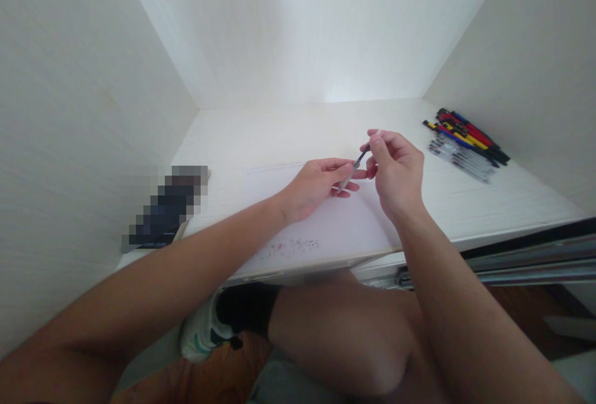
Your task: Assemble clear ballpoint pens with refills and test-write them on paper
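Note:
Above a sheet of white paper [339, 224], both hands are on one slim pen [347, 176], which slants up to the right. Its lower part looks grey and translucent, its upper part dark. My left hand [314, 187] pinches the lower part between thumb and fingers, with the other fingertips spread beneath. Thumb and forefinger of my right hand [395, 168] close on the dark upper end, where a small pale bit shows at the fingertips. Whether the dark part is separate from the grey part, I cannot tell. Small dark marks dot the paper's near edge.
On the right of the white shelf [223, 137] lie a pile of coloured pens [470, 134] and several clear pens [459, 157]. A dark, pixelated object [162, 211] leans by the left wall. White panels enclose the back and both sides. My bent leg [335, 336] is below the front edge.

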`<state>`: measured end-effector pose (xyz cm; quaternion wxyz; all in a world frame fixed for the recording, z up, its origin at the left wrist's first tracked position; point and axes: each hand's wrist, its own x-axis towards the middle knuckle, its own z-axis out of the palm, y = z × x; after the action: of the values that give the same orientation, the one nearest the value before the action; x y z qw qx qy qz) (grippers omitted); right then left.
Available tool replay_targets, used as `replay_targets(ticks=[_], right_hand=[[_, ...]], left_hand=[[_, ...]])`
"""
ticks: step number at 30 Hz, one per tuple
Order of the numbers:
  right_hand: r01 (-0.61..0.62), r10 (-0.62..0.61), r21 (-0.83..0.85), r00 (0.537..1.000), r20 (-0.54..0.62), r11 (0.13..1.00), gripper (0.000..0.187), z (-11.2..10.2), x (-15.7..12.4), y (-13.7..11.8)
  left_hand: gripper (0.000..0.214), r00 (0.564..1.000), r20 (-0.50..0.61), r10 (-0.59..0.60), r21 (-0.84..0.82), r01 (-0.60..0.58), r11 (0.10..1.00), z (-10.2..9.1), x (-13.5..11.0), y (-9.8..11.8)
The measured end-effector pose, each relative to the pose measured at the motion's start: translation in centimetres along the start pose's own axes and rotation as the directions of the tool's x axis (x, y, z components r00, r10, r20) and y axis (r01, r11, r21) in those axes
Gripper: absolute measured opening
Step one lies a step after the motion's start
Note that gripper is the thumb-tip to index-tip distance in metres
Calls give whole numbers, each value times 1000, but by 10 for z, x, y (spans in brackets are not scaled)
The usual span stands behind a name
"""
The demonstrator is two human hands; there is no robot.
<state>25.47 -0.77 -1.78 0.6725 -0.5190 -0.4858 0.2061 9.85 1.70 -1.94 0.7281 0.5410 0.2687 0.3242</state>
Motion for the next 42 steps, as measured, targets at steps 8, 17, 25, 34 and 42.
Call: replay_targets(ticks=[8, 17, 25, 34, 42], right_hand=[[-63, 62, 53, 998, 8, 997, 37, -1, 0, -6], [-68, 67, 67, 998, 21, 995, 25, -4, 2, -1], [-79, 80, 55, 997, -19, 995, 23, -8, 5, 3], [-48, 51, 56, 998, -49, 997, 22, -8, 6, 8], [-54, 56, 49, 998, -35, 997, 21, -7, 5, 4]], left_hand=[[18, 989, 130, -63, -141, 81, 987, -8, 2, -4], [17, 990, 110, -85, -133, 99, 986, -7, 0, -2], [16, 991, 85, -101, -120, 111, 987, -5, -1, -1], [14, 992, 86, -88, -111, 98, 989, -5, -1, -1], [14, 992, 75, -99, -106, 107, 989, -5, 1, -2]])
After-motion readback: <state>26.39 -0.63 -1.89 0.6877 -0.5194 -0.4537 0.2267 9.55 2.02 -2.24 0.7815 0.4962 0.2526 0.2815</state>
